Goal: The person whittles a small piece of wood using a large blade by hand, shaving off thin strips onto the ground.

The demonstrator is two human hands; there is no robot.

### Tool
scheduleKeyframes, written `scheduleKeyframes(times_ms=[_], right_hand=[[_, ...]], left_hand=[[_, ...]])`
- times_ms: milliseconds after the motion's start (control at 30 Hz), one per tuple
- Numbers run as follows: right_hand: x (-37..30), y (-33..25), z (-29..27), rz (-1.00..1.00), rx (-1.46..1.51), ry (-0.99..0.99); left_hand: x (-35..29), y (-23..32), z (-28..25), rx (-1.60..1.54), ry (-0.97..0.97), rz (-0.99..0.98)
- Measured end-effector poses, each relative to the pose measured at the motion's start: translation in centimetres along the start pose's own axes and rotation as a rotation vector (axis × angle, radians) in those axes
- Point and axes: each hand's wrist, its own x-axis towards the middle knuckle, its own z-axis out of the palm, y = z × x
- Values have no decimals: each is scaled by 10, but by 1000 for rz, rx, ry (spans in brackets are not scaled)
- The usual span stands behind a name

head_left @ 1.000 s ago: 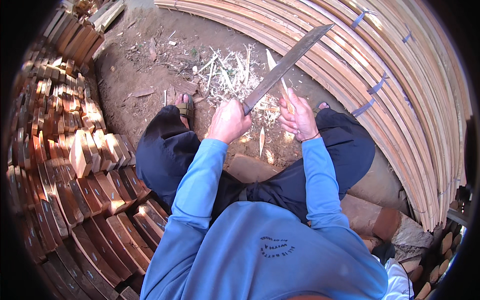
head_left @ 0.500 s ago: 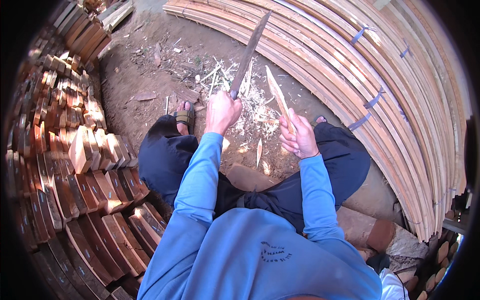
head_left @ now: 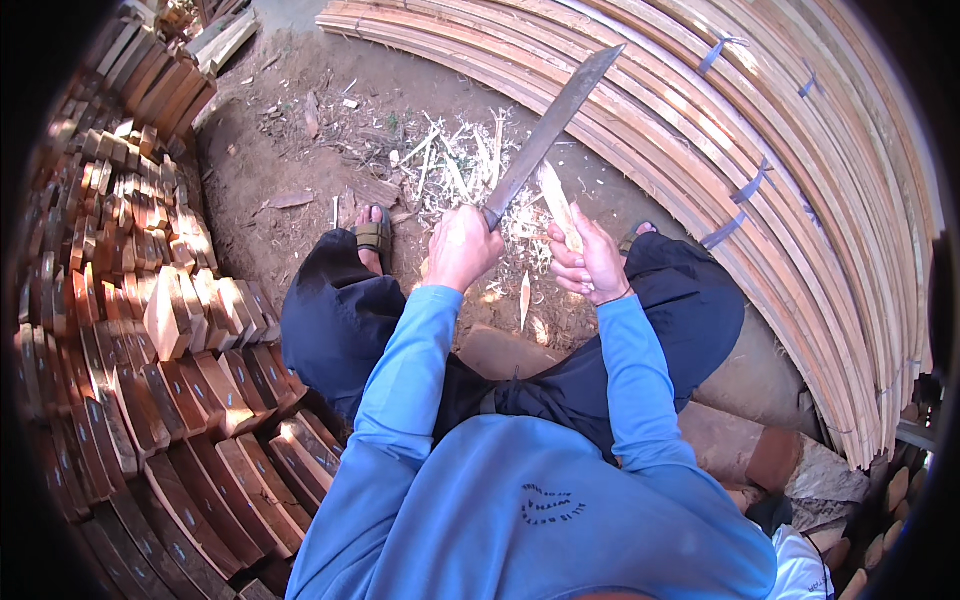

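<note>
Machete up at an angle, its long blade rising away toward the stacked slats, handle buried in the left hand, fingers wrapped tight around it. Right hand grips a pale wood stick, fingers curled closed on its lower end, the blade's base meeting the stick just above the knuckles. Shavings litter the dirt ground beyond the sandalled foot. Cut wood blocks are stacked at the person's left.
</note>
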Motion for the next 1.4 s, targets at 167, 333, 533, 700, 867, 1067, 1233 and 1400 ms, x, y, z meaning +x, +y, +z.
scheduleKeyframes(times_ms=[167, 333, 533, 700, 867, 1067, 1233, 1400], right_hand=[[-1, -4, -2, -96, -30, 7], [12, -2, -7, -153, -197, 197], [11, 4, -12, -210, -336, 184], [11, 3, -10, -217, -293, 174], [7, 10, -13, -248, -386, 173], [11, 12, -13, -280, -438, 224], [12, 14, -22, -378, -745, 259], [-3, 13, -11, -494, -836, 262]], left_hand=[[12, 7, -17, -111, -11, -110], [-10, 12, -25, -157, -56, 3], [-14, 4, -13, -43, -152, 89], [-3, -3, 6, 18, -129, 33], [-5, 8, -10, 42, -102, -72], [2, 14, -20, 57, -32, -92], [12, 6, -13, 8, 7, -126], [35, -13, -18, -83, 240, -173]])
